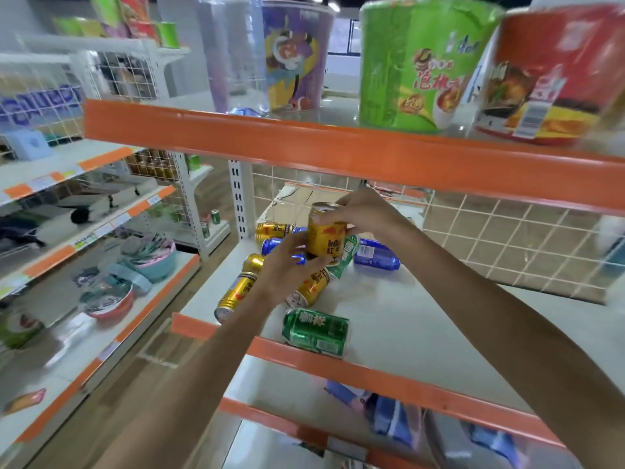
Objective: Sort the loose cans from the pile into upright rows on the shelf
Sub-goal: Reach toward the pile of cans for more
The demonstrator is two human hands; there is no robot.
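Up top: a purple noodle tub point(297, 59), green noodle tub point(419, 66) and red noodle tub point(548, 76) side by side. Far left: pink bowl point(157, 262) and red bowl point(108, 302) stuffed with odds and ends.

We see a gold can point(325, 233) held upright above the pile at the shelf's point(389, 316) back left. Gold point(236, 292) and blue cans point(375, 254) lie toppled there; one green can point(316, 330) lies sideways by the front edge.
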